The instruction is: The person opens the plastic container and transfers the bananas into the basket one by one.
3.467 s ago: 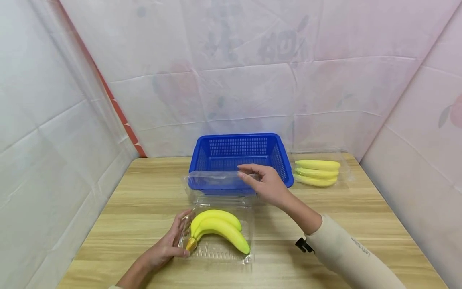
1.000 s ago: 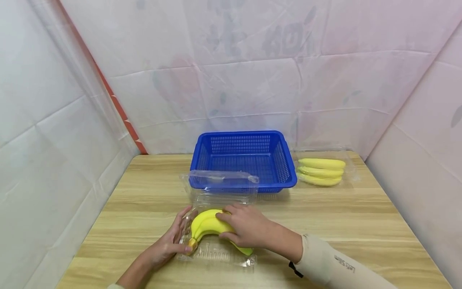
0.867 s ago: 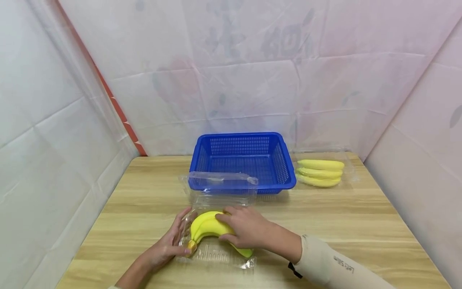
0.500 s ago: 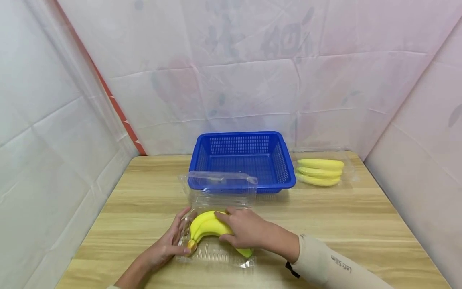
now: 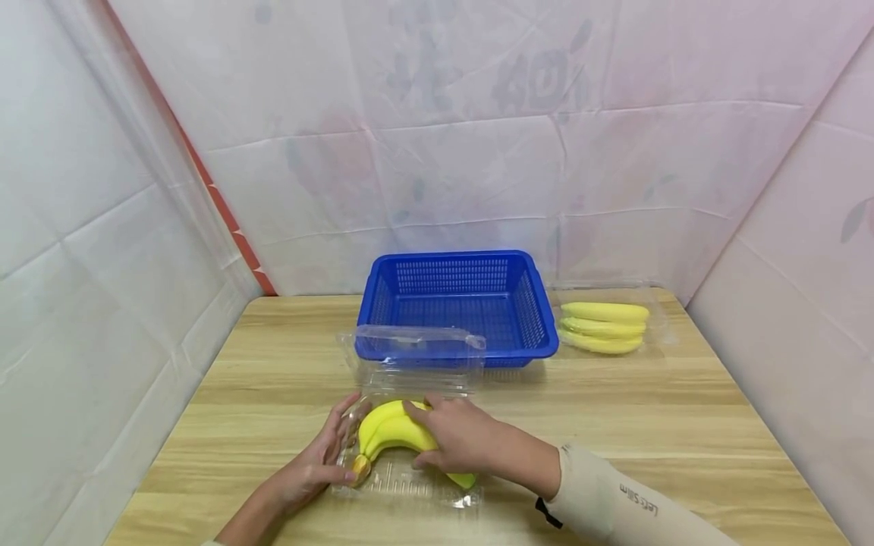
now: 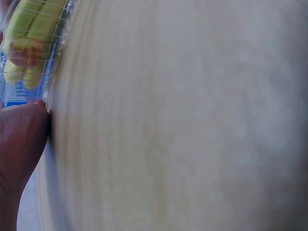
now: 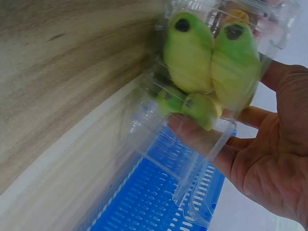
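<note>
Wooden table [image 5: 614, 409], bananas [image 5: 392, 428] under right hand [image 5: 464, 440]

Left hand [image 5: 310, 470] flat; right hand [image 5: 464, 441] fingers curled

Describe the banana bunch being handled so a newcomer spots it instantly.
On the wooden table, in front of the blue basket, lies an open clear clamshell box. The banana bunch sits in it, between both hands. Unlike the bananas in the closed box at far right, its lid stands open.
</note>
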